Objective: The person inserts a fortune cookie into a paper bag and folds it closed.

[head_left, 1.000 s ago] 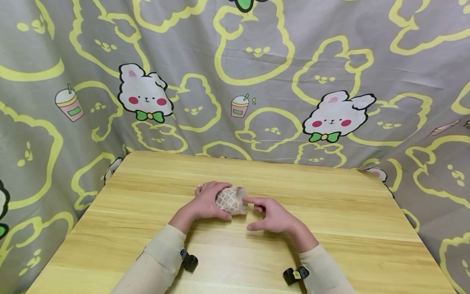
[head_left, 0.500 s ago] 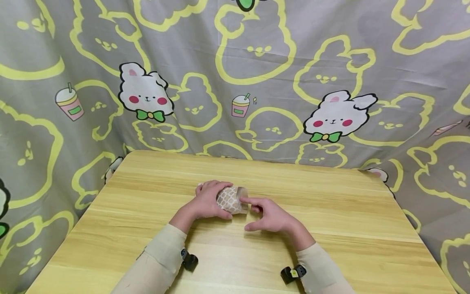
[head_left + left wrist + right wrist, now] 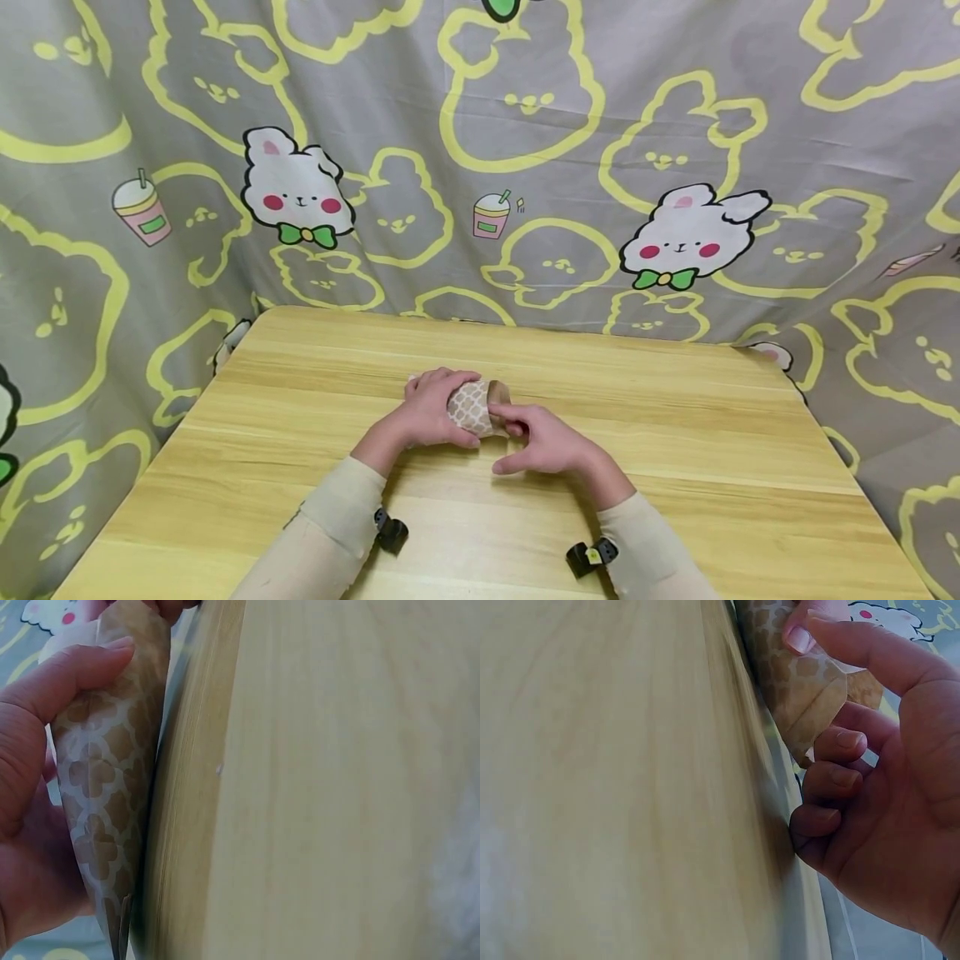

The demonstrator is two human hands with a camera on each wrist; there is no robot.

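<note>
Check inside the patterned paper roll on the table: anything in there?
Cannot tell. The paper roll lies on the table, left hand wrapped around it. Its open end faces the right hand, whose forefinger covers the opening. Only brown inner paper shows.

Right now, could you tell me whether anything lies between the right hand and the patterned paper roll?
Nothing visible does. The right hand already has its forefinger on the open end of the patterned paper roll, which the left hand grips on the wooden table.

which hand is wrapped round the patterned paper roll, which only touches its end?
The left hand grips the patterned paper roll; the right hand only lays its index finger on the open end.
</note>
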